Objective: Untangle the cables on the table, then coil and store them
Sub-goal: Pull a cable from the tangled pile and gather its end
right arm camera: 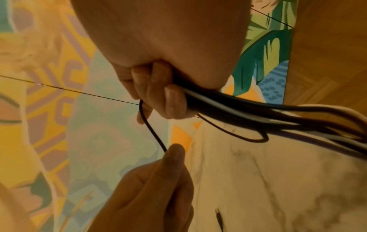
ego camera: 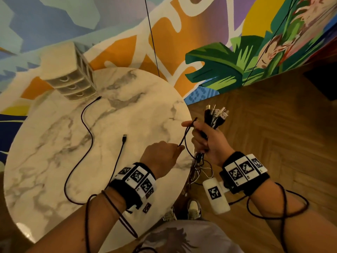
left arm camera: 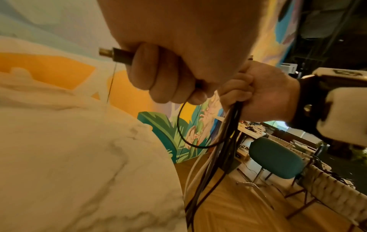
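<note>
My right hand (ego camera: 204, 139), held just off the round marble table's (ego camera: 54, 143) right edge, grips a bundle of black and white cables (ego camera: 216, 117). Their USB plugs stick up above the fist and the loose ends hang toward the floor. My left hand (ego camera: 175, 148) pinches one thin black cable (ego camera: 185, 134) that runs up to the right forefinger and loops back into the bundle. In the left wrist view, the left fingers (left arm camera: 158, 75) curl round a black plug (left arm camera: 119, 55). A separate long black cable (ego camera: 85, 128) snakes across the tabletop and ends in a USB plug (ego camera: 124, 138).
A small beige drawer unit (ego camera: 71, 77) stands at the table's back left, against a painted wall. Wood floor lies to the right, with shoes (ego camera: 193, 209) below the hanging cable ends. A teal chair (left arm camera: 278, 158) and cluttered desks stand farther off. Thin camera leads wrap both forearms.
</note>
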### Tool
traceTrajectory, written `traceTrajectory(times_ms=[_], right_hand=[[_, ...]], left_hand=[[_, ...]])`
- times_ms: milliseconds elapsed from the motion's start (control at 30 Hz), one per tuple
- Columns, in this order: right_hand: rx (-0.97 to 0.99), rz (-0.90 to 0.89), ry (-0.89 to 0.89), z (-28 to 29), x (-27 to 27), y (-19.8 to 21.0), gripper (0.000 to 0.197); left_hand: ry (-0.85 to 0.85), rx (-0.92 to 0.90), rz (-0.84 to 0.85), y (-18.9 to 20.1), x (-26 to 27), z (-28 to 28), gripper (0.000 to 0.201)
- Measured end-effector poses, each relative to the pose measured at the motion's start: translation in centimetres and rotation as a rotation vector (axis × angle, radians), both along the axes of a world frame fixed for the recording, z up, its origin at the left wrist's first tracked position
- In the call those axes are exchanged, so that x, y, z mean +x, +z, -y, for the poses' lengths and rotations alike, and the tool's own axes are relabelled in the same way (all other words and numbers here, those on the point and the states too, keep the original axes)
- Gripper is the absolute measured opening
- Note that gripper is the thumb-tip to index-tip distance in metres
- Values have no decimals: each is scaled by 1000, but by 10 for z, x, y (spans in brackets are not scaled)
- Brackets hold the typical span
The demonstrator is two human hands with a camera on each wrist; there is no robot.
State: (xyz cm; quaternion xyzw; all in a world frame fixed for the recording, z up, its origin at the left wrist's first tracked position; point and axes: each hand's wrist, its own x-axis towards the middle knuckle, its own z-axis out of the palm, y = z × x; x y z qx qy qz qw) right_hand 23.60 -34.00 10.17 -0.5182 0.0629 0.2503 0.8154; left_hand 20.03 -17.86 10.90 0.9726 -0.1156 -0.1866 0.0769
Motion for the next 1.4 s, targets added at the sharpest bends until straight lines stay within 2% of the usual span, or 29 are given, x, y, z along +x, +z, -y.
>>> traceTrajectory(times_ms=[100,200,300,333,467,533,600,700,800,833,867,933,1000,1100,1167,1233,1267,1300,1333,1367,1400], right_hand=[[-87,73,-78,-5,-4,-2,30],[-137,123,-218,-8,-1,-6,28],[-151,150,-272,-4,3,-12,28],[-175,161,-266,-3,2,-14,29],[-280,200,-185,-12,-13,-16,29],[-323,230,-143,-18,-21,-17,27],[-344,258,-145,-18,-21,-16,27],[-368,277,-211,-4,-12,-14,27],[-421,256,-242,17,-7,-12,28],[-438,251,-237,24,-8,-11,28],[-465,246,-235,30,-9,-9,29],[-513,245,-245,39,-12,-6,28],[-526,253,-267,44,-14,-3,27],[-495,223,-342,59,-14,2,28],[-512,192,-416,74,-15,6,30],[-505,177,-467,91,-18,13,34],[-488,173,-480,98,-20,16,36],[-476,173,-482,102,-21,19,38],[-476,179,-478,105,-23,22,39],[-486,190,-477,107,-24,24,39],[-504,203,-475,108,-25,26,40]], left_hand=[[77,-147,-61,-9,0,-4,51],[222,-456,-175,-14,6,-17,51],[365,-669,-267,-22,6,-33,51],[411,-707,-246,-23,7,-35,54],[619,-709,28,-30,22,-36,62],[747,-750,42,-33,29,-34,63],[791,-738,41,-37,29,-32,65],[667,-588,50,-40,19,-24,67],[391,-422,-249,-52,2,-5,57],[247,-349,-284,-55,-3,2,50],[109,-305,-247,-56,-5,9,45],[-11,-422,-69,-47,1,29,45],[-19,-596,62,-31,14,54,47],[6,-666,106,-13,33,87,24],[107,-782,37,-18,42,88,20],[246,-937,-169,-37,46,82,23],[292,-930,-302,-48,47,81,23],[320,-819,-407,-60,45,78,22],[287,-562,-475,-69,43,75,24],[216,-272,-494,-74,40,75,35],[169,-92,-435,-75,37,74,49]])
